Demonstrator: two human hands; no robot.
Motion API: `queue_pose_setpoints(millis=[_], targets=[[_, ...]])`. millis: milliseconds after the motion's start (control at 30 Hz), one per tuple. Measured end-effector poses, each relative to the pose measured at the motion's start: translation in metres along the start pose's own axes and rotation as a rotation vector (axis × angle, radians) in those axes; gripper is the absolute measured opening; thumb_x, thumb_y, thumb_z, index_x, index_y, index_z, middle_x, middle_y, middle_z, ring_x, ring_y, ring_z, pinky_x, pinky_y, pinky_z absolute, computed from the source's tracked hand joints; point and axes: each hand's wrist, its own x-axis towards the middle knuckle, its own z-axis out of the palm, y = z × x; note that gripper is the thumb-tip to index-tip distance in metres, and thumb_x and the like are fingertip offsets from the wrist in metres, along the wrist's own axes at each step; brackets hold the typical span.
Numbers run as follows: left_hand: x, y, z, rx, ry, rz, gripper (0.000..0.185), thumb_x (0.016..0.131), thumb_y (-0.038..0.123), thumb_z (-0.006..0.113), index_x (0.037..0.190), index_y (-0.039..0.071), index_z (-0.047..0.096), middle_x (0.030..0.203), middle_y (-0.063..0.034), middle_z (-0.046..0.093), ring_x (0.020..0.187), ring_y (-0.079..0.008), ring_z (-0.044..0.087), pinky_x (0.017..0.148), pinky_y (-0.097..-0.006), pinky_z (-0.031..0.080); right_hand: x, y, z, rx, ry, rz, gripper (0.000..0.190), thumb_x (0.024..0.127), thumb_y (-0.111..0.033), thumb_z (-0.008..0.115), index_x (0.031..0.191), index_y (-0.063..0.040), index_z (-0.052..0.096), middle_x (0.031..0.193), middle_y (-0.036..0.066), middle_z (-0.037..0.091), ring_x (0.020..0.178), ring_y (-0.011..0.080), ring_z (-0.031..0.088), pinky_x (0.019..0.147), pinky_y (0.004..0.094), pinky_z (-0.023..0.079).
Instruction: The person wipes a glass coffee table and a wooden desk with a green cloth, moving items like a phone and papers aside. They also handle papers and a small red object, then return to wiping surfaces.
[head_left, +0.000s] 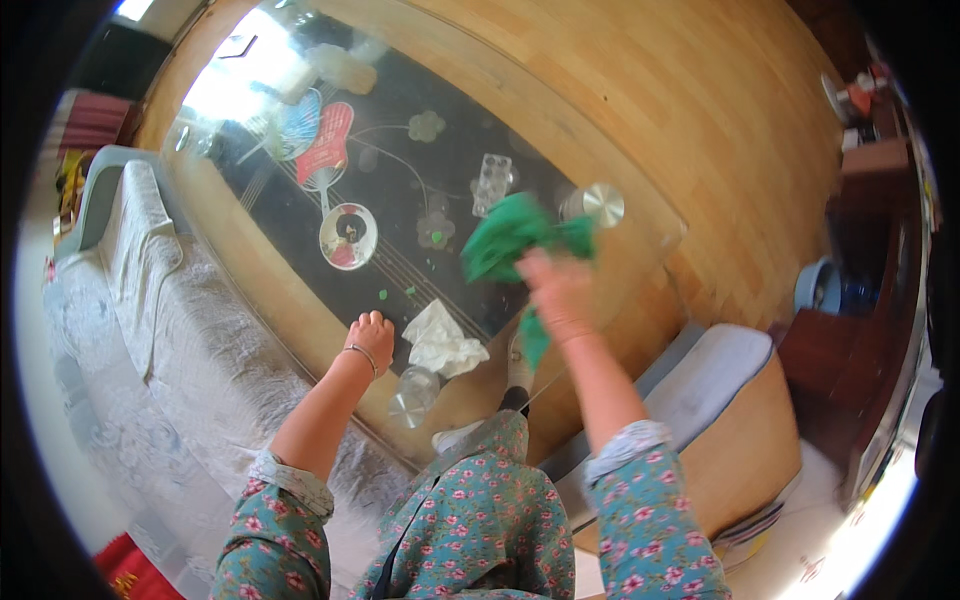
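Observation:
A crumpled green cloth (510, 234) hangs from my right hand (559, 289), which grips it over the near right part of the glass tabletop (390, 247). Hand and cloth are blurred. My left hand (373, 337) rests at the tabletop's left side with its fingers curled; its palm is hidden. Just right of it lies a crumpled white tissue (442, 341), with a clear glass (416, 394) close to the tissue. Small green scraps (383, 295) are scattered on the glass beyond my left hand. Farther off sits a floral bowl (360, 253) with dark bits inside.
A clear plastic tray (493, 184) and a second glass (602, 205) are beyond the cloth. Red (328, 142) and blue (294, 127) hand fans lie farther back. A covered sofa (202, 315) runs along the left; a padded seat (705, 375) stands right. A blue bucket (819, 286) is at far right.

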Motion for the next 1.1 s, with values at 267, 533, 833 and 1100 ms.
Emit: queue_pose_setpoints(millis=[267,533,833,1100], targets=[[0.001,0.002,-0.007,-0.047,-0.011,-0.043,0.043,0.068,0.026,0.072,0.1,0.003,0.056,0.103,-0.0129,0.05,0.101,-0.0277,0.047,0.085,-0.0362,0.041,0.063,0.063,-0.004,0.117,0.248,0.385,0.049,0.077,-0.008,0.051,0.125,-0.017,0.05,0.132,0.007,0.048,0.104,0.0319,0.051,0.095,0.0532,0.032],[0.0,0.032,-0.015,-0.478,0.053,-0.346,0.033,0.075,0.024,0.068,0.095,0.005,0.051,0.1,-0.015,0.05,0.098,-0.0331,0.049,0.083,-0.0417,0.042,0.007,0.01,0.013,0.221,-0.166,-0.718,0.033,0.074,-0.017,0.059,0.106,-0.023,0.062,0.11,-0.001,0.059,0.112,0.0259,0.05,0.097,0.0508,0.035],[0.092,0.201,-0.102,-0.97,0.134,-0.505,0.036,0.071,0.028,0.072,0.09,0.005,0.052,0.094,-0.0161,0.051,0.092,-0.0348,0.05,0.08,-0.0403,0.043,0.171,0.103,-0.044,-0.203,0.039,-0.09,0.044,0.077,-0.011,0.056,0.119,-0.024,0.054,0.137,-0.004,0.04,0.124,0.03,0.038,0.1,0.0579,0.027],[0.107,0.217,-0.094,-0.813,0.03,-0.654,0.058,0.066,0.037,0.075,0.106,0.001,0.053,0.107,-0.0167,0.048,0.103,-0.0333,0.048,0.088,-0.0399,0.043,0.128,0.131,-0.046,0.199,-0.556,-1.2,0.037,0.076,-0.017,0.057,0.112,-0.023,0.056,0.122,-0.004,0.055,0.115,0.0227,0.05,0.101,0.048,0.033]])
